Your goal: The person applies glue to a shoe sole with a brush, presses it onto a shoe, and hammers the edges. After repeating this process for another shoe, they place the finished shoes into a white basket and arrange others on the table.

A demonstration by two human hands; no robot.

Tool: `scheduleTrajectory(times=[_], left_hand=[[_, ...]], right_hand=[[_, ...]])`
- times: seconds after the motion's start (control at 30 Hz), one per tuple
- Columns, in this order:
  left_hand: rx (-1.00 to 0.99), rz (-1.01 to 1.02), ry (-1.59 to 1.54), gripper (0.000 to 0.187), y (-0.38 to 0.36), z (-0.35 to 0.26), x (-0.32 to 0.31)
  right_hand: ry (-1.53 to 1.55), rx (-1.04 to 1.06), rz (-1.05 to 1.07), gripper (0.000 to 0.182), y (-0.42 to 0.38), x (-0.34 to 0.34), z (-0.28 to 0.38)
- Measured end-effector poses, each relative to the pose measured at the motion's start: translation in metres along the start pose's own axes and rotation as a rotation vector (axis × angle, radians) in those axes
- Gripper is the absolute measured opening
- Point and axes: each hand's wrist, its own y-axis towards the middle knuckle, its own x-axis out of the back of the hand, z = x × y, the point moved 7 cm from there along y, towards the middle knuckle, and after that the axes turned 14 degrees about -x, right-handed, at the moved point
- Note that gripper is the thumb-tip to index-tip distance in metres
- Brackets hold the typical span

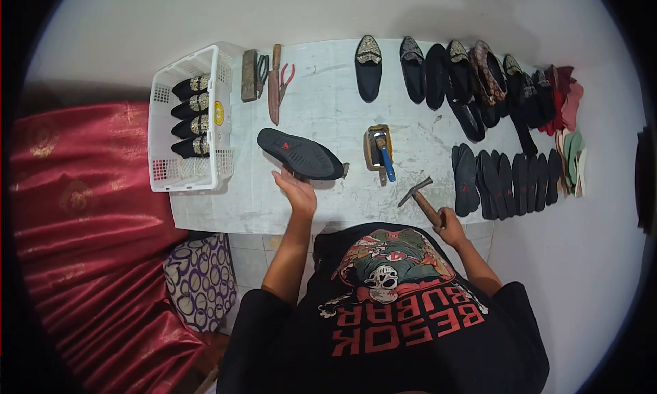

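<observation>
My left hand (296, 193) holds a black shoe (301, 154), sole up, over the left half of the table. The fingers pass beneath the shoe, partly hidden by it, and the thumb sticks out to the left. A small red mark shows on the dark sole. In my right hand (449, 228) is a hammer (426, 206), gripped by its wooden handle near the table's front edge, with the metal head pointing up and left. Between the two hands, a little farther back, a small tray (370, 163) carries a blue-handled tool (387, 165).
A white basket (220, 165) with several black-and-gold shoes stands at left. Behind the held shoe lie a block (249, 76), pliers (287, 79) and a wooden-handled tool (274, 93). Shoes (369, 72) line the back; loose soles (505, 182) lie at right. A red cloth (102, 209) hangs left.
</observation>
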Motion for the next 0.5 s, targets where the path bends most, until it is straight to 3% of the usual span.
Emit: scheduleTrajectory(times=[0.03,0.13,0.23,0.33,0.4,0.43,0.5], left_hand=[[-0.065,-0.095,0.077,0.104,-0.013,-0.003,0.003],[0.199,-0.167,-0.137,0.109,-0.064,0.01,-0.009],[0.484,-0.02,-0.696,0.117,-0.096,0.03,-0.032],[0.396,0.156,-0.716,0.124,-0.09,0.019,-0.063],[0.357,0.132,-0.732,0.125,-0.076,0.025,-0.061],[0.333,0.108,-0.668,0.123,-0.072,0.028,-0.056],[0.315,0.024,-0.518,0.11,-0.067,0.032,-0.046]], right_hand=[[0.005,0.008,0.005,0.054,0.001,0.0,-0.003],[-0.062,-0.053,0.054,0.052,0.009,0.002,0.003],[-0.196,-0.14,0.049,0.038,0.026,-0.001,-0.002],[-0.291,-0.192,0.027,0.041,0.028,0.002,0.0],[-0.405,-0.236,-0.032,0.047,0.015,0.012,0.017],[-0.487,-0.272,-0.029,0.063,0.019,0.009,0.013],[-0.577,-0.223,-0.059,0.066,0.014,0.013,0.035]])
